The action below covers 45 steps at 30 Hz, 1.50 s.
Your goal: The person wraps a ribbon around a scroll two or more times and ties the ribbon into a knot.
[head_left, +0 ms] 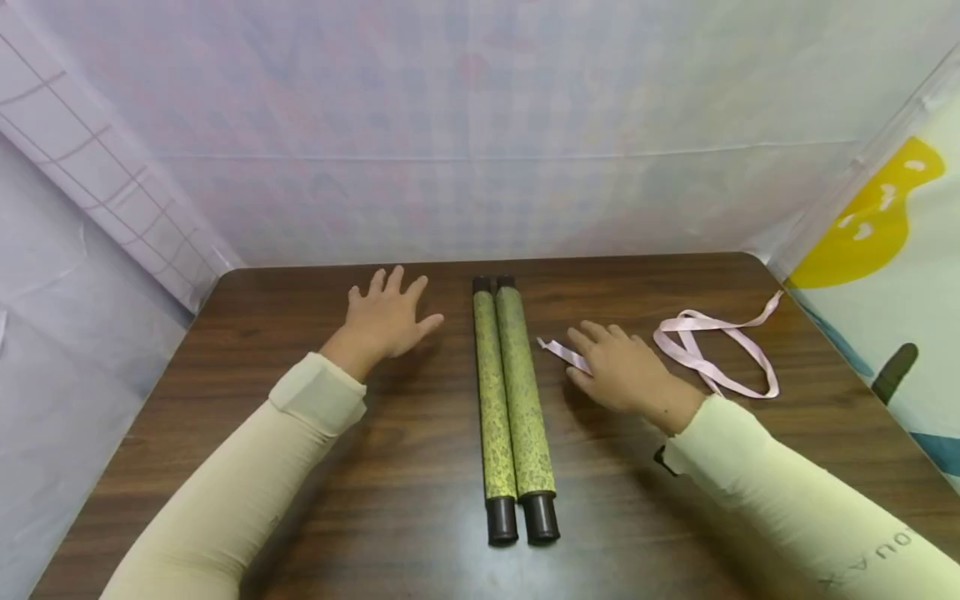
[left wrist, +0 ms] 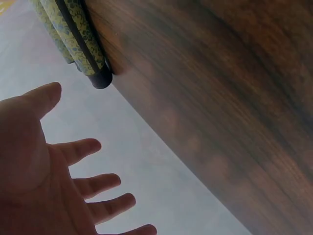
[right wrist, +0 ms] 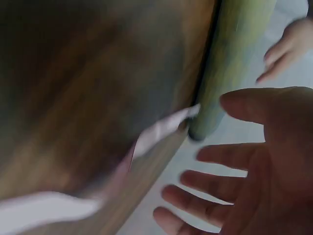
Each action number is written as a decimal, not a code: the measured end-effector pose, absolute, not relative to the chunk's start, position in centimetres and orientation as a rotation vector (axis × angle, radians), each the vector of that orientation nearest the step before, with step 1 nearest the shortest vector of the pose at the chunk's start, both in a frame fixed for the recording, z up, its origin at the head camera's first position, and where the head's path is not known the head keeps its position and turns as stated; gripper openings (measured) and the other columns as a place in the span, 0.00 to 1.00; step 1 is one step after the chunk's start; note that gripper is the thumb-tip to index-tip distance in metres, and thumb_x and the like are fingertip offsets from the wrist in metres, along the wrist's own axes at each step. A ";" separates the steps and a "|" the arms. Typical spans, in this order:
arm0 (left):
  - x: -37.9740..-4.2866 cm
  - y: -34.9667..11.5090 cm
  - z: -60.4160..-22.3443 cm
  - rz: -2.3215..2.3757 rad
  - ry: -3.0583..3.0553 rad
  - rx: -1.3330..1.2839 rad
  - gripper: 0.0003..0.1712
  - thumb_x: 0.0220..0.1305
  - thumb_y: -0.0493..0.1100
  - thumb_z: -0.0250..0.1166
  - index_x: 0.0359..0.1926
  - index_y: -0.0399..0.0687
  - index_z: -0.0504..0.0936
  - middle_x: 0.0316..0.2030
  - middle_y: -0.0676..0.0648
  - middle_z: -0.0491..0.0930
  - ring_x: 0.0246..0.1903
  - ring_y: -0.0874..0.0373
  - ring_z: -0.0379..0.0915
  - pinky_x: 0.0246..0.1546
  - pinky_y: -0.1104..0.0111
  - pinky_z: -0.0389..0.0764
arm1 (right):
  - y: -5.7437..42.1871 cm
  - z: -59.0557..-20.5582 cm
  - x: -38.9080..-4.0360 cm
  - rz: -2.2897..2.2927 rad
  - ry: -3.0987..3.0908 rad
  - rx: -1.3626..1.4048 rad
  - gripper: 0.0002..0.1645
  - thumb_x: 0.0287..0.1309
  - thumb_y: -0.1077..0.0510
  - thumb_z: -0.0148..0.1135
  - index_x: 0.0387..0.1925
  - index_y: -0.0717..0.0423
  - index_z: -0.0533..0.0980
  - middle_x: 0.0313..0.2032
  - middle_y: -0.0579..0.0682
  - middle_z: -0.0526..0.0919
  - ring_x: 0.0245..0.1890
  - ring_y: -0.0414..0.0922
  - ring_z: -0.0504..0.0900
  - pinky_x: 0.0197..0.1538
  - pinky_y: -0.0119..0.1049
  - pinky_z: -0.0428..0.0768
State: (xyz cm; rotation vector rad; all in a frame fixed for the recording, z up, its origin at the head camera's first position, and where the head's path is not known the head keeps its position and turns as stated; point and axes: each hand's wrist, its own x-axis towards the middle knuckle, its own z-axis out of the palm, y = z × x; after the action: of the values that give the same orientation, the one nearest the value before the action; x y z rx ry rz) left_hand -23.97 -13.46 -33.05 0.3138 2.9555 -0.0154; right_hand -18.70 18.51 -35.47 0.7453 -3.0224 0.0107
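Two yellow-green patterned scroll rolls with dark end knobs lie side by side mid-table in the head view: a left scroll (head_left: 495, 400) and a slightly thicker right scroll (head_left: 525, 392). To their left, my left hand (head_left: 386, 321) hovers with fingers spread, holding nothing. My right hand (head_left: 618, 367) is to their right, fingers extended and apart from the scrolls. A pale pink ribbon (head_left: 753, 367) lies on the table; one end pokes out beneath the right hand, and the part under the hand is hidden. In the right wrist view the ribbon (right wrist: 161, 131) passes below the palm.
The brown wooden table (head_left: 405, 467) has rounded far corners. A pale cloth wall (head_left: 480, 167) rises behind its far edge. At the right hangs a white sheet with a yellow print (head_left: 862, 233); a white grid-patterned strip (head_left: 97, 158) runs along the left.
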 end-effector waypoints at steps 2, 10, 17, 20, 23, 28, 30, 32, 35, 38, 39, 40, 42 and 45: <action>-23.9 -13.5 -33.2 -0.032 2.956 0.318 0.44 0.65 0.71 0.37 0.74 0.56 0.43 0.73 0.37 0.38 0.67 0.36 0.33 0.62 0.34 0.48 | 17.7 -35.9 -17.9 0.028 -2.986 0.788 0.33 0.59 0.47 0.56 0.59 0.65 0.69 0.56 0.65 0.75 0.52 0.62 0.71 0.48 0.61 0.75; -23.5 -13.1 -33.6 -0.070 2.957 0.359 0.42 0.67 0.69 0.38 0.74 0.56 0.46 0.72 0.37 0.42 0.67 0.38 0.37 0.61 0.36 0.52 | 16.3 -37.7 -16.8 -0.003 -2.964 0.775 0.26 0.55 0.49 0.60 0.46 0.67 0.74 0.48 0.64 0.79 0.44 0.61 0.75 0.40 0.57 0.80; -23.3 -12.8 -33.6 -0.071 2.960 0.375 0.41 0.67 0.68 0.40 0.73 0.55 0.48 0.72 0.37 0.44 0.67 0.37 0.40 0.61 0.36 0.53 | 16.4 -37.9 -16.0 -0.024 -3.005 0.834 0.33 0.56 0.47 0.58 0.55 0.68 0.71 0.54 0.63 0.76 0.47 0.60 0.73 0.45 0.56 0.79; -23.3 -12.4 -33.5 -0.057 2.947 0.387 0.40 0.68 0.67 0.41 0.73 0.54 0.48 0.72 0.36 0.43 0.67 0.37 0.40 0.61 0.35 0.52 | 16.5 -37.9 -15.6 -0.030 -2.994 0.846 0.34 0.56 0.46 0.58 0.56 0.67 0.71 0.55 0.62 0.75 0.48 0.60 0.73 0.46 0.56 0.79; -23.3 -12.0 -33.5 -0.048 2.935 0.411 0.40 0.68 0.66 0.41 0.73 0.53 0.48 0.72 0.36 0.44 0.67 0.37 0.41 0.61 0.35 0.52 | 16.7 -37.9 -15.2 -0.040 -2.979 0.854 0.35 0.54 0.46 0.59 0.56 0.67 0.72 0.55 0.62 0.75 0.49 0.59 0.73 0.46 0.55 0.79; -23.4 -11.4 -33.7 -0.038 2.927 0.427 0.40 0.68 0.67 0.41 0.73 0.54 0.49 0.71 0.36 0.49 0.66 0.37 0.45 0.61 0.36 0.54 | 16.8 -38.0 -14.7 -0.040 -2.932 0.905 0.33 0.53 0.47 0.60 0.54 0.67 0.72 0.54 0.62 0.76 0.49 0.59 0.73 0.45 0.55 0.79; -23.5 -11.1 -33.8 -0.025 2.925 0.435 0.40 0.67 0.67 0.41 0.73 0.54 0.50 0.71 0.37 0.50 0.65 0.37 0.46 0.61 0.37 0.55 | 16.8 -38.0 -14.5 -0.037 -2.914 0.931 0.33 0.53 0.48 0.61 0.54 0.67 0.73 0.53 0.62 0.77 0.48 0.59 0.74 0.45 0.55 0.79; -23.6 -10.6 -33.9 -0.010 2.920 0.451 0.40 0.67 0.67 0.41 0.73 0.54 0.50 0.70 0.37 0.52 0.65 0.37 0.48 0.61 0.37 0.56 | 16.9 -38.0 -14.3 -0.031 -2.907 0.940 0.33 0.53 0.48 0.61 0.54 0.68 0.72 0.53 0.62 0.77 0.48 0.59 0.74 0.46 0.54 0.79; -23.7 -9.8 -34.0 0.009 2.907 0.473 0.40 0.67 0.68 0.41 0.73 0.55 0.49 0.70 0.37 0.53 0.64 0.37 0.50 0.60 0.37 0.58 | 17.0 -37.8 -14.1 0.002 -2.882 0.941 0.32 0.53 0.50 0.62 0.54 0.67 0.73 0.53 0.62 0.77 0.48 0.59 0.74 0.49 0.53 0.78; -23.9 -8.9 -33.9 0.041 2.895 0.490 0.40 0.67 0.68 0.40 0.73 0.56 0.47 0.70 0.37 0.53 0.64 0.38 0.51 0.59 0.39 0.60 | 16.8 -37.5 -14.0 0.075 -2.801 0.979 0.31 0.50 0.54 0.64 0.54 0.66 0.73 0.52 0.63 0.78 0.47 0.58 0.75 0.50 0.51 0.78; -23.9 -8.6 -33.8 0.050 2.889 0.496 0.40 0.67 0.68 0.41 0.74 0.57 0.46 0.70 0.36 0.52 0.64 0.38 0.51 0.59 0.39 0.61 | 16.7 -37.3 -13.9 0.100 -2.762 0.998 0.30 0.51 0.55 0.64 0.55 0.65 0.72 0.52 0.63 0.78 0.47 0.58 0.75 0.49 0.52 0.79; -24.0 -8.2 -33.7 0.058 2.885 0.505 0.41 0.67 0.68 0.40 0.74 0.57 0.46 0.70 0.36 0.52 0.64 0.38 0.52 0.59 0.40 0.63 | 16.5 -37.2 -13.8 0.113 -2.733 1.023 0.31 0.50 0.56 0.64 0.57 0.63 0.71 0.53 0.64 0.77 0.47 0.58 0.75 0.48 0.51 0.79; -24.1 -7.4 -33.6 0.075 2.871 0.514 0.41 0.67 0.68 0.40 0.74 0.57 0.45 0.70 0.36 0.52 0.63 0.39 0.53 0.58 0.41 0.64 | 16.1 -36.9 -13.4 0.118 -2.685 1.083 0.34 0.49 0.60 0.63 0.60 0.59 0.69 0.55 0.63 0.75 0.51 0.58 0.73 0.49 0.52 0.79; -24.4 -6.0 -33.6 0.095 2.838 0.524 0.41 0.67 0.68 0.40 0.74 0.57 0.44 0.71 0.36 0.50 0.63 0.39 0.54 0.57 0.41 0.66 | 15.6 -36.6 -12.8 0.032 -2.654 1.219 0.43 0.45 0.67 0.63 0.66 0.50 0.64 0.62 0.62 0.69 0.59 0.58 0.66 0.54 0.54 0.75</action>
State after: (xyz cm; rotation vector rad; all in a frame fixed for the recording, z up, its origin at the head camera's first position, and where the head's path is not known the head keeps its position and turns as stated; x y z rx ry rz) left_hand -24.38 -5.98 -33.60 0.5242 2.8383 0.0948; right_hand -12.76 15.59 -36.58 1.2188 -2.6537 0.0320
